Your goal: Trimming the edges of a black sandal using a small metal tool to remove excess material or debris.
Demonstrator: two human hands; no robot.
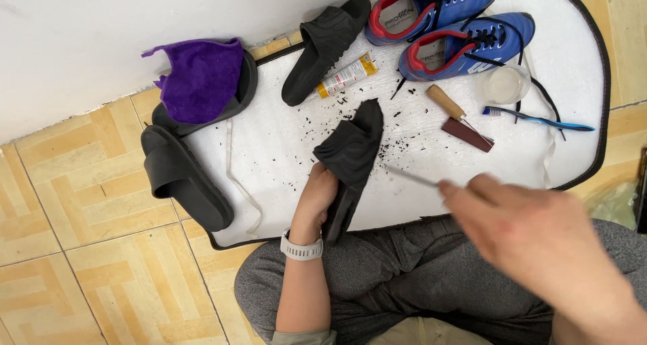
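Note:
My left hand point(315, 195) grips a black slide sandal point(352, 156), held on its edge above the white mat point(283, 149). It wears a white watch at the wrist. My right hand point(532, 230) is blurred and close to the camera. It holds a thin metal tool point(412, 177) whose tip points toward the sandal's right side. Black crumbs lie scattered on the mat around the sandal.
Another black sandal point(323, 45) and a small tube point(346, 75) lie at the mat's top. Two blue shoes point(465, 45), a wooden-handled tool point(458, 116), a clear cup point(505, 83) and a toothbrush point(539, 120) sit right. Left are two black sandals point(185, 180) and a purple cloth point(201, 75).

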